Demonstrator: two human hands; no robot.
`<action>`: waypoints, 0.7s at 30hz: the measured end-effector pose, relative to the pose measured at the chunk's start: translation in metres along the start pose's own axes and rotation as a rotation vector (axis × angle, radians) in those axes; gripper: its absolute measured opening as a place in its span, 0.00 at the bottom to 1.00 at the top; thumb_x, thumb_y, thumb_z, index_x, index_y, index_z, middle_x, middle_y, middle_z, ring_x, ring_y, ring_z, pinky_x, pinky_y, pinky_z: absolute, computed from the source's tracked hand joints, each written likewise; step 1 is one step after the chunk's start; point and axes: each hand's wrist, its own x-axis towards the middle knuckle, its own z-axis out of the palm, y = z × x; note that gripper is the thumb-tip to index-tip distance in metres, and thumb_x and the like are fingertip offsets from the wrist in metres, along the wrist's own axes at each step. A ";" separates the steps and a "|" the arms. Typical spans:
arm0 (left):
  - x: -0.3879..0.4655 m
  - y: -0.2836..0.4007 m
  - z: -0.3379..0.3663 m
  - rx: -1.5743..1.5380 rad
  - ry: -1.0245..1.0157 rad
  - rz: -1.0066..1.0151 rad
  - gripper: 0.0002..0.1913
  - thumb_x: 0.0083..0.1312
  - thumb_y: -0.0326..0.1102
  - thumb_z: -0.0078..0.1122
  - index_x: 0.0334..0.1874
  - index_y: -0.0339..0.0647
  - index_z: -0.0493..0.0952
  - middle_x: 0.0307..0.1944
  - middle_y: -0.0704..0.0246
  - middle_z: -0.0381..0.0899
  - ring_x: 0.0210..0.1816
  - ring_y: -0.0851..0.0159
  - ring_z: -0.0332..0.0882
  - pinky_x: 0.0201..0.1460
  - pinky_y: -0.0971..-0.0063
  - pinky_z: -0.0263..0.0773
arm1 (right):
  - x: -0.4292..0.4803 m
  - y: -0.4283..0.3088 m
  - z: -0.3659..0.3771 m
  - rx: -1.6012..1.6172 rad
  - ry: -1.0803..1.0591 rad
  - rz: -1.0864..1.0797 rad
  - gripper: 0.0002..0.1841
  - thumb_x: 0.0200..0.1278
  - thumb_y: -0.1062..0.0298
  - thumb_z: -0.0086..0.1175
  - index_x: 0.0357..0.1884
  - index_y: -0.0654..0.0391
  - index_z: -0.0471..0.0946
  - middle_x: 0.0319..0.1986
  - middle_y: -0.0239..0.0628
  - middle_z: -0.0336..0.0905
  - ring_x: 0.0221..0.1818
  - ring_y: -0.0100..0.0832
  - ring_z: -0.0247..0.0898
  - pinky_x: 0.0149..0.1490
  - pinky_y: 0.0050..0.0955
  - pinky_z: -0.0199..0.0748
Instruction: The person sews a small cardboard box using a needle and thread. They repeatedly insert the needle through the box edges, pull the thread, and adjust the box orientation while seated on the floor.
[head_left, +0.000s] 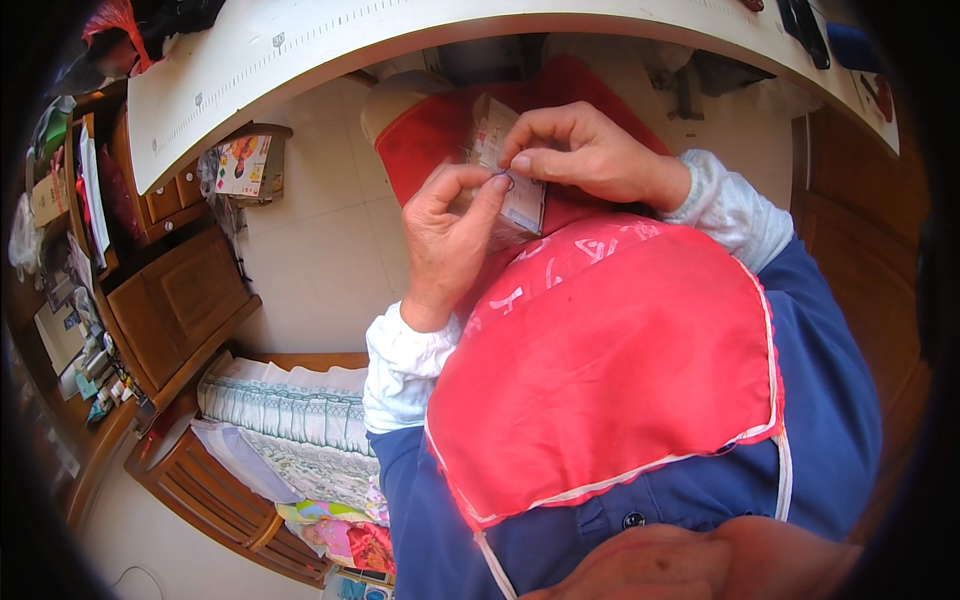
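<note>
Both hands are raised over my lap with their fingertips nearly meeting. My left hand (452, 229) pinches a small, thin, dark thread-like item (505, 175) between thumb and forefinger. Beside it, my right hand (596, 154) has thumb and forefinger pressed together at the same item; what exactly sits between them is too small to make out. Under the fingers a small printed carton (527, 213) rests on the lap, partly hidden by both hands. A red apron (615, 337) with white edging covers my front and thighs.
Ahead curves the edge of a white table (360, 30) with ruler marks, bearing dark tools (804, 34) at the right. Left stand a wooden cabinet (180, 300) and a printed box (244, 166). Folded cloths (289, 405) lie on a slatted wooden bench (206, 487).
</note>
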 end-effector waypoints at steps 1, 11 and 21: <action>0.000 -0.001 0.000 0.005 0.000 0.006 0.03 0.70 0.28 0.67 0.39 0.36 0.82 0.28 0.82 0.77 0.28 0.85 0.66 0.31 0.88 0.60 | 0.000 0.000 0.001 -0.016 0.004 -0.005 0.11 0.70 0.66 0.58 0.44 0.64 0.83 0.35 0.32 0.84 0.41 0.22 0.75 0.49 0.25 0.74; 0.000 0.000 0.001 0.051 0.029 -0.043 0.04 0.64 0.23 0.69 0.36 0.33 0.81 0.31 0.72 0.78 0.32 0.76 0.71 0.35 0.81 0.66 | -0.001 -0.001 -0.001 -0.084 -0.049 -0.041 0.07 0.72 0.72 0.57 0.44 0.65 0.82 0.36 0.28 0.82 0.41 0.17 0.72 0.47 0.21 0.72; 0.002 -0.002 0.004 0.181 0.059 0.034 0.05 0.60 0.24 0.70 0.35 0.34 0.81 0.31 0.66 0.80 0.32 0.67 0.75 0.36 0.74 0.69 | -0.002 -0.006 0.004 -0.182 0.024 -0.012 0.08 0.66 0.69 0.57 0.40 0.64 0.82 0.29 0.33 0.81 0.36 0.20 0.74 0.40 0.23 0.73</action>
